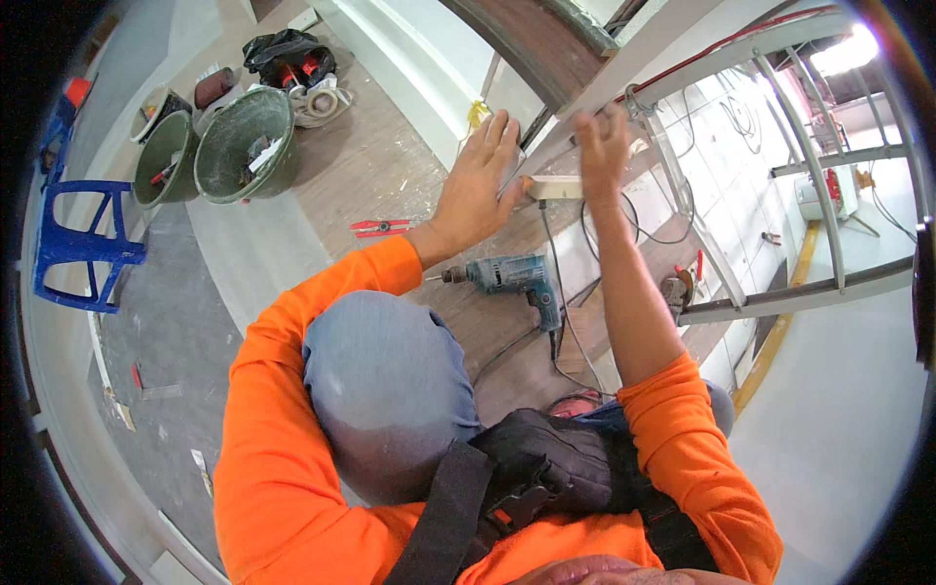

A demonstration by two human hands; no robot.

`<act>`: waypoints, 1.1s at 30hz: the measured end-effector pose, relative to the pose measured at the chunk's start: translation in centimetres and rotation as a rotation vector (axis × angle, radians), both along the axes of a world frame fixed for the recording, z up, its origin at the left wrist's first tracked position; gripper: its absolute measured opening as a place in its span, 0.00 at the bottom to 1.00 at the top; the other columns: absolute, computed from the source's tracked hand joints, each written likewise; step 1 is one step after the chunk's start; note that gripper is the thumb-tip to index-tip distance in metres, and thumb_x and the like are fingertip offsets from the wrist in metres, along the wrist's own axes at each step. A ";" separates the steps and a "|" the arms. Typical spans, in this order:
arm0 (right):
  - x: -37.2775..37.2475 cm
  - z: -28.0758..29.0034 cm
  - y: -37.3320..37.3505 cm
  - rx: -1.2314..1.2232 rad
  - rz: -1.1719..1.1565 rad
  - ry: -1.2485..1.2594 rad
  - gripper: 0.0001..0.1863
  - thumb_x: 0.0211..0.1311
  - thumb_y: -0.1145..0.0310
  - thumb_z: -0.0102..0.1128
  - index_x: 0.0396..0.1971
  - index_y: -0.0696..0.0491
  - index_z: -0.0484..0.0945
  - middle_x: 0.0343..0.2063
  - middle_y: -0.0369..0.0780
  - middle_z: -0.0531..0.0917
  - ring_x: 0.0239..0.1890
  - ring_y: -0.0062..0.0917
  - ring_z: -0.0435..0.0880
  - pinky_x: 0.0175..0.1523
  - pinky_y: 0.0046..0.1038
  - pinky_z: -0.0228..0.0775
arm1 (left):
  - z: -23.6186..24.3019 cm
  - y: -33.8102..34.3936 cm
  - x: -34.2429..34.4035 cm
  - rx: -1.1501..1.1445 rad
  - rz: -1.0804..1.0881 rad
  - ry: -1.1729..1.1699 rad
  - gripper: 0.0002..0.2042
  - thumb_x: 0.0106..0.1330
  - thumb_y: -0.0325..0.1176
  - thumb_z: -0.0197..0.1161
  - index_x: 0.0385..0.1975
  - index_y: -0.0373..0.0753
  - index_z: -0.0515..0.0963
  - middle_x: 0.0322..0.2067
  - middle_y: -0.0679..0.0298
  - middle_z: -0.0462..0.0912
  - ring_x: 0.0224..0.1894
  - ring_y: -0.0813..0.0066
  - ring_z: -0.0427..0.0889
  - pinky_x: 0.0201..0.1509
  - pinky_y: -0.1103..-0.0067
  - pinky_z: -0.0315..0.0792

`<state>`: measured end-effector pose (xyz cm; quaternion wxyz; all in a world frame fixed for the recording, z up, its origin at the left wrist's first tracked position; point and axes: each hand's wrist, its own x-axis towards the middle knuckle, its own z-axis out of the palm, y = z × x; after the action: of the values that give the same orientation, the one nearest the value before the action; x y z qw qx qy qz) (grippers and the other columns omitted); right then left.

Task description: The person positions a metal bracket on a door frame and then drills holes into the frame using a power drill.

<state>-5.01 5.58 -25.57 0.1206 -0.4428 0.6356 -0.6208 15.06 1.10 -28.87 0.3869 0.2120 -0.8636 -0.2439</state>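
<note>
My left hand [478, 180] lies with its fingers stretched out against the foot of the pale frame [429, 83], beside a dark wood panel [531, 49]. Nothing shows in its grasp. My right hand [603, 151] is raised by the frame's right side, fingers upright and apart, slightly blurred, with no object visible in it. Between my forearms a blue-grey power drill [512, 276] rests on the floor, its bit pointing left. A white power strip [558, 188] with cords lies just beyond it. Red-handled pliers [380, 227] are near my left wrist.
Two green buckets [244, 146] and a black bag [288, 57] stand at the far left, near a blue plastic chair [88, 249]. On the right are a metal ladder [829, 210] and what looks like an angle grinder [678, 288]. Loose cords [575, 346] run past my knees.
</note>
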 end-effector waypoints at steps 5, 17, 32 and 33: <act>1.1 -1.1 0.5 0.015 0.022 -0.101 0.33 0.59 0.59 0.77 0.54 0.61 0.67 0.44 0.43 0.82 0.46 0.24 0.82 0.51 0.27 0.77 | -0.5 0.5 -0.6 -0.079 -0.037 -0.046 0.38 0.67 0.34 0.63 0.71 0.24 0.53 0.70 0.29 0.52 0.74 0.32 0.52 0.77 0.58 0.51; 1.6 -0.3 0.3 -0.003 0.048 -0.151 0.33 0.59 0.61 0.77 0.54 0.60 0.65 0.43 0.42 0.82 0.47 0.25 0.82 0.51 0.26 0.76 | 1.0 -0.4 0.5 -0.026 -0.053 -0.039 0.38 0.66 0.34 0.66 0.71 0.25 0.55 0.71 0.34 0.55 0.75 0.38 0.54 0.77 0.60 0.53; -0.4 -2.0 -0.4 0.079 0.078 -0.151 0.32 0.62 0.68 0.69 0.61 0.61 0.64 0.47 0.44 0.82 0.48 0.28 0.81 0.52 0.30 0.74 | 8.0 -5.2 -1.2 -0.042 -0.029 0.176 0.46 0.65 0.44 0.70 0.77 0.36 0.49 0.75 0.35 0.43 0.78 0.44 0.45 0.75 0.66 0.56; 0.0 -1.7 -0.3 0.077 0.084 -0.157 0.33 0.62 0.67 0.69 0.62 0.61 0.64 0.48 0.45 0.81 0.49 0.28 0.81 0.53 0.31 0.74 | 8.3 -5.3 -0.9 -0.053 -0.028 0.160 0.46 0.65 0.44 0.69 0.77 0.36 0.49 0.75 0.35 0.42 0.78 0.44 0.45 0.76 0.66 0.55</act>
<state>-5.04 5.30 -27.31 0.2131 -0.4142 0.6285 -0.6229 14.19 -4.16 -20.54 0.4566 0.1696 -0.8390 -0.2425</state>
